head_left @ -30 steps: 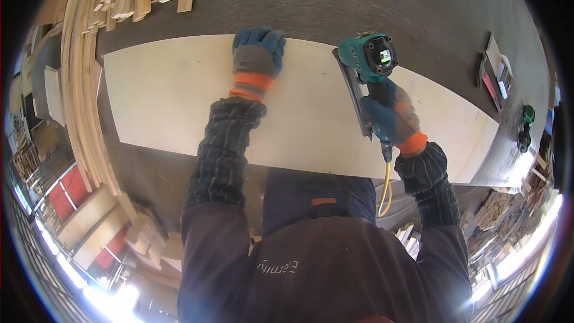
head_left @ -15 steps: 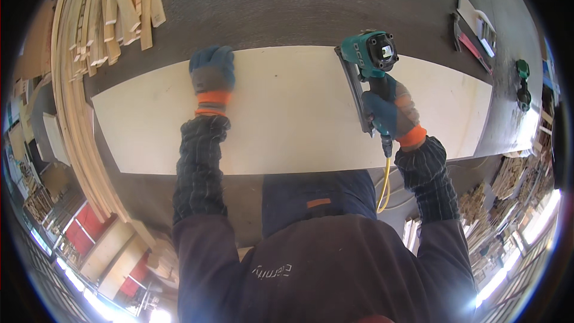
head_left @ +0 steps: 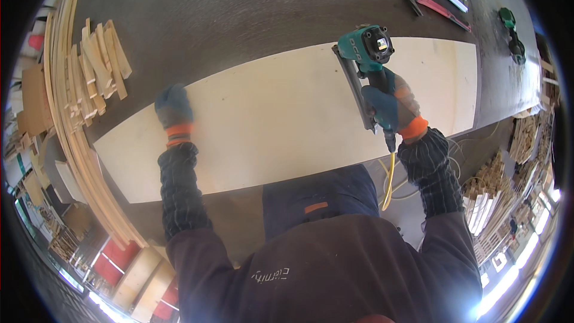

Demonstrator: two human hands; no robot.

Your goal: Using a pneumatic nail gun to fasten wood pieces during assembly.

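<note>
A long pale board point(head_left: 269, 113) lies across the dark tabletop in front of me. My left hand point(head_left: 174, 109), in a blue and grey glove with an orange cuff, is near the board's far edge on the left, its fingers curled over that edge. My right hand point(head_left: 391, 104), gloved alike, is closed round the handle of a teal and black nail gun point(head_left: 366, 48). The gun stands over the right part of the board, its nose end by the far edge. A yellow air hose point(head_left: 388, 185) hangs from its grip. My right fingertips are partly hidden.
Narrow wooden strips point(head_left: 98, 66) lie in a pile at the left, beside long slats point(head_left: 89, 161). A hammer with a red handle point(head_left: 442, 11) lies at the far right, near a green and black tool point(head_left: 513, 36). Stacked timber point(head_left: 493, 185) stands beyond the table at the right.
My left hand has slid left along the board's far edge. The view has turned, so the board looks slanted. The nail gun stays in my right hand at about the same place on the board.
</note>
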